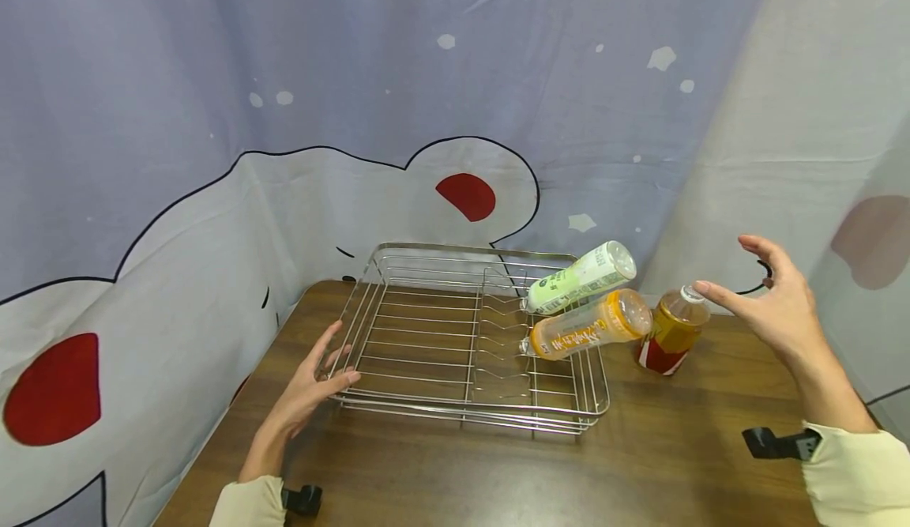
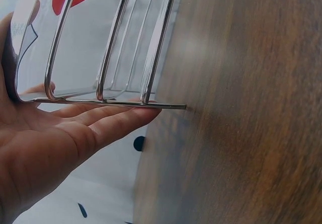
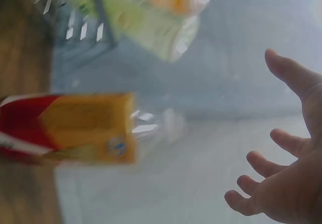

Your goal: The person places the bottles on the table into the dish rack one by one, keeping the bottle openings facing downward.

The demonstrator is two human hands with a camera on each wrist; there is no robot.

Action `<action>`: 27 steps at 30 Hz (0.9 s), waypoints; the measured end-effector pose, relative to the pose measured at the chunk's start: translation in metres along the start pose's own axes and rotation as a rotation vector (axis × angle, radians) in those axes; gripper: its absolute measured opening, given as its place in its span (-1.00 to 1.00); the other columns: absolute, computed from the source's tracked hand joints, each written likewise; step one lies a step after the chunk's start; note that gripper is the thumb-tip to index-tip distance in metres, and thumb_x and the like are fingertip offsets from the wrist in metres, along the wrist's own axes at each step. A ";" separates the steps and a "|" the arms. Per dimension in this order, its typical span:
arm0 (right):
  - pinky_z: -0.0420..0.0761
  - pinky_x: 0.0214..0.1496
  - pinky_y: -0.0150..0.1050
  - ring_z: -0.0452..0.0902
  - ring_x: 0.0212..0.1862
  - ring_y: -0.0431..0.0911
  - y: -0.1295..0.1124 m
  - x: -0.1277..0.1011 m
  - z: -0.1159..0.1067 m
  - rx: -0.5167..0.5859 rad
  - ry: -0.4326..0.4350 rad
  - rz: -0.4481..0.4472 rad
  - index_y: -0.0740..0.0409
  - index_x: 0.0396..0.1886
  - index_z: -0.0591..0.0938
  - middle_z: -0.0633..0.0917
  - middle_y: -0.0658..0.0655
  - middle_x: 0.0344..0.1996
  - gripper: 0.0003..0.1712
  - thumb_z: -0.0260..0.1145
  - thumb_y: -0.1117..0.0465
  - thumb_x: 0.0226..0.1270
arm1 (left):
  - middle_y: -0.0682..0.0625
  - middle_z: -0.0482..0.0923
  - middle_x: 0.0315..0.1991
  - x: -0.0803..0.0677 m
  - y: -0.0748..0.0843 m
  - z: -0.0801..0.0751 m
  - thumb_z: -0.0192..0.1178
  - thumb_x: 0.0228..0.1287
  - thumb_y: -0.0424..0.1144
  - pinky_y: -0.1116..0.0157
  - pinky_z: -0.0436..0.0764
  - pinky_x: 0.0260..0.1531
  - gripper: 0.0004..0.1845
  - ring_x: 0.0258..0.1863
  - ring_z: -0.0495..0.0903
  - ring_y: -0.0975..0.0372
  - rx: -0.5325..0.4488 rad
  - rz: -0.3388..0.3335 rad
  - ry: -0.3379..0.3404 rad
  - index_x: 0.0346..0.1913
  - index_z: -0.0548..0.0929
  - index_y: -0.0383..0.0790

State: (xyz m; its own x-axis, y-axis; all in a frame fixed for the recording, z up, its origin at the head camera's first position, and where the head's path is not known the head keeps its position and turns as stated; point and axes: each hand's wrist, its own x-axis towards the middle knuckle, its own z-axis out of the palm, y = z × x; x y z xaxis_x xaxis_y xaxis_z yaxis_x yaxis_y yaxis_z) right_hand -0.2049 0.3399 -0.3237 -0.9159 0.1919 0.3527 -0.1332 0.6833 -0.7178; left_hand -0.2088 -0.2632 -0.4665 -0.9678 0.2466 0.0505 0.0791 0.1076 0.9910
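Note:
A wire dish rack (image 1: 426, 400) stands on the wooden table (image 1: 640, 464). Two bottles lie tilted in its right end, necks down and bases over the rim: a green-and-white bottle (image 1: 579, 277) above an orange bottle (image 1: 586, 325). An amber bottle with a red and yellow label (image 1: 671, 332) stands on the table just right of the rack. My left hand (image 1: 323, 369) rests with straight fingers (image 2: 108, 118) against the rack's near left corner wire (image 2: 103, 58). Spread and holding nothing, my right hand (image 1: 735, 270) hovers right of the amber bottle's (image 3: 75, 128) cap, where its fingers (image 3: 289, 75) show apart.
A draped cloth with red and black cartoon shapes (image 1: 284, 116) closes in the table at the back and on both sides. Bare tabletop (image 2: 241, 108) lies in front of the rack. The table's left edge runs just beside my left forearm.

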 end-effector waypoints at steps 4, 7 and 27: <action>0.03 0.35 0.35 -0.04 0.46 0.33 0.024 0.000 0.005 0.005 -0.043 0.011 0.13 0.57 0.06 0.13 0.37 0.49 0.13 0.52 0.02 0.15 | -0.41 -0.24 0.52 -0.001 0.001 0.000 0.25 0.33 -0.34 0.43 0.43 0.11 -0.01 0.38 0.19 -0.27 0.006 -0.002 -0.003 0.61 -0.18 0.05; -0.05 0.33 0.44 -0.14 0.47 0.39 0.039 -0.003 0.011 0.057 -0.099 0.026 0.17 0.59 -0.05 0.05 0.44 0.49 0.19 0.51 0.06 0.18 | -0.41 -0.22 0.52 -0.001 0.001 0.000 0.25 0.33 -0.35 0.44 0.42 0.12 0.00 0.37 0.21 -0.27 0.008 -0.007 -0.002 0.61 -0.19 0.03; 0.25 0.29 0.30 0.07 0.36 0.48 0.091 -0.022 0.056 0.198 -0.257 0.120 0.34 0.55 -0.27 0.04 0.59 0.43 0.22 0.44 0.16 0.28 | -0.41 -0.12 0.51 -0.001 0.000 0.000 0.26 0.33 -0.34 0.31 0.41 0.17 -0.01 0.35 0.25 -0.26 0.013 -0.024 0.010 0.61 -0.17 0.05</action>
State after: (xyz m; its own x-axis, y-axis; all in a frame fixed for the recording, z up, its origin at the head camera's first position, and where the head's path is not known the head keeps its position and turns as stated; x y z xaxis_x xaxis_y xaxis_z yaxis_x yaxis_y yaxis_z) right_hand -0.2180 0.3582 -0.4309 -0.9916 0.0616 0.1134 -0.0662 0.5116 -0.8567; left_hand -0.2079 -0.2632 -0.4662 -0.9718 0.2340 0.0277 0.0587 0.1263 0.9903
